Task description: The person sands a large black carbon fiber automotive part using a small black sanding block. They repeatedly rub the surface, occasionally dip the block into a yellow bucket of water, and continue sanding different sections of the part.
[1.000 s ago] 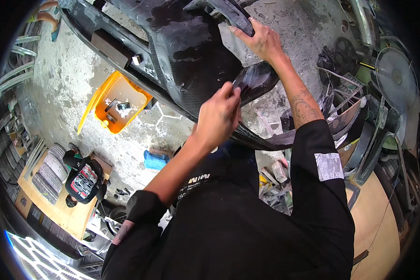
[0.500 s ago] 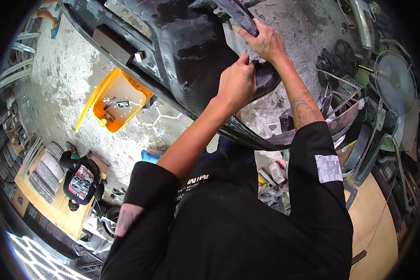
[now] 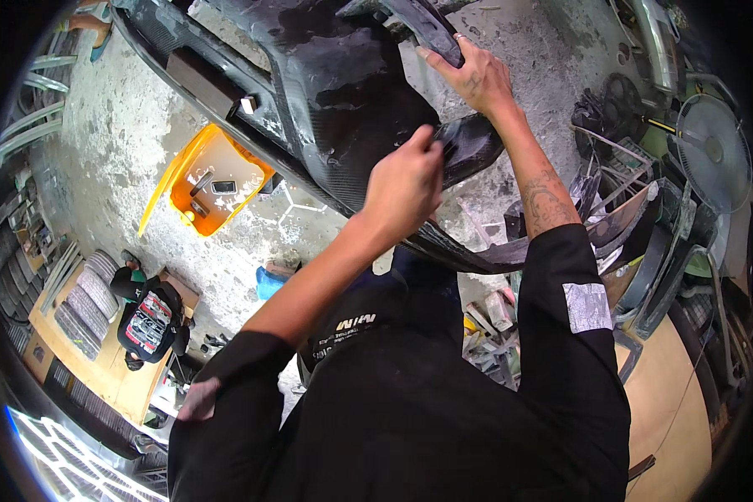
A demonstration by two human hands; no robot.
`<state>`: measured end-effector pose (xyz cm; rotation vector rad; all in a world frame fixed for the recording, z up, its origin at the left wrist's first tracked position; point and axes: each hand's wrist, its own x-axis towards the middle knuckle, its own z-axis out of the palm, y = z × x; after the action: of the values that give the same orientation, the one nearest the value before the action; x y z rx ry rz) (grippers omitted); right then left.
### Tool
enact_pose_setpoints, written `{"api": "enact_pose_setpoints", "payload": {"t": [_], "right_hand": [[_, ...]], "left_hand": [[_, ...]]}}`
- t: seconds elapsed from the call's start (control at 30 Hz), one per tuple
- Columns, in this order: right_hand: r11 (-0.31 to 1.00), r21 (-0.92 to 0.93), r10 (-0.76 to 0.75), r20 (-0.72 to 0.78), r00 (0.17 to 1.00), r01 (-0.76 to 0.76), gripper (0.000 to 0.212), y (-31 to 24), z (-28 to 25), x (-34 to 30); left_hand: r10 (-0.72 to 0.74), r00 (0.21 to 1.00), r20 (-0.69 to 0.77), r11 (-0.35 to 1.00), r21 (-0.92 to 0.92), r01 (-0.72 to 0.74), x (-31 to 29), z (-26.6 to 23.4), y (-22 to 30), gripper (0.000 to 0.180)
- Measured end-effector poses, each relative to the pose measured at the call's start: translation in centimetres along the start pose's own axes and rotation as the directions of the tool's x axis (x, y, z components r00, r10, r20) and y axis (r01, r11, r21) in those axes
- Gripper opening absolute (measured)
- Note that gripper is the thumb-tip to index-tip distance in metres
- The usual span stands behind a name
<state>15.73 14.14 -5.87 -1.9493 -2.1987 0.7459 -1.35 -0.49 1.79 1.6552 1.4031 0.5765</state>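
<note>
A large black car bumper (image 3: 335,109) with a carbon-fibre weave and wet-looking patches lies in front of me. Around one narrow bar of it, at the upper right, the fingers and thumb of my right hand (image 3: 475,79) are closed. My left hand (image 3: 402,184) is curled closed over the bumper's near part, beside a dark curved lip (image 3: 473,151). Whatever sits inside those fingers, if anything, is hidden. On the bumper's left side rests a dark brown block (image 3: 201,81), and near its end is a small white piece (image 3: 248,105).
Left of the bumper, a yellow tub (image 3: 176,171) holds water and some dark pieces on the stained concrete floor. A person (image 3: 151,314) is by a wooden table (image 3: 113,381) with tyres. To the right stand a fan (image 3: 714,149) and stacked car parts (image 3: 661,243).
My left hand has shifted left and slightly down across the bumper, uncovering more of the dark lip. My right hand keeps its hold.
</note>
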Motion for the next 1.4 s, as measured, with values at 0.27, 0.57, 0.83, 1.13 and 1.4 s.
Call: {"api": "enact_pose_setpoints", "payload": {"t": [0.27, 0.57, 0.83, 1.13, 1.4], "right_hand": [[0.999, 0.042, 0.004, -0.012, 1.000, -0.004, 0.102, 0.4, 0.2, -0.2], [0.997, 0.051, 0.047, 0.083, 0.995, -0.051, 0.104, -0.9, -0.7, 0.1], [1.000, -0.008, 0.027, 0.036, 0.999, -0.027, 0.106, -0.9, 0.7, 0.2], [0.956, -0.157, -0.262, -0.065, 0.963, 0.249, 0.100, 1.7, 2.7, 0.6], [0.997, 0.000, -0.075, -0.075, 0.994, 0.075, 0.104, 1.1, 2.6, 0.7]], "left_hand": [[0.010, 1.000, 0.004, 0.998, 0.060, -0.010, 2.8, 1.0, -0.8, 0.008], [0.085, 0.995, -0.051, 0.996, 0.045, -0.083, 3.8, 2.3, -1.9, 0.004], [0.122, 0.989, -0.079, 0.989, 0.094, -0.115, 5.3, 3.1, -2.6, 0.010], [0.145, 0.988, -0.057, 0.983, 0.121, -0.137, 5.9, 3.1, -2.9, 0.006], [0.128, 0.991, -0.048, 0.988, 0.093, -0.123, 7.6, 3.9, -3.9, 0.010]]}}
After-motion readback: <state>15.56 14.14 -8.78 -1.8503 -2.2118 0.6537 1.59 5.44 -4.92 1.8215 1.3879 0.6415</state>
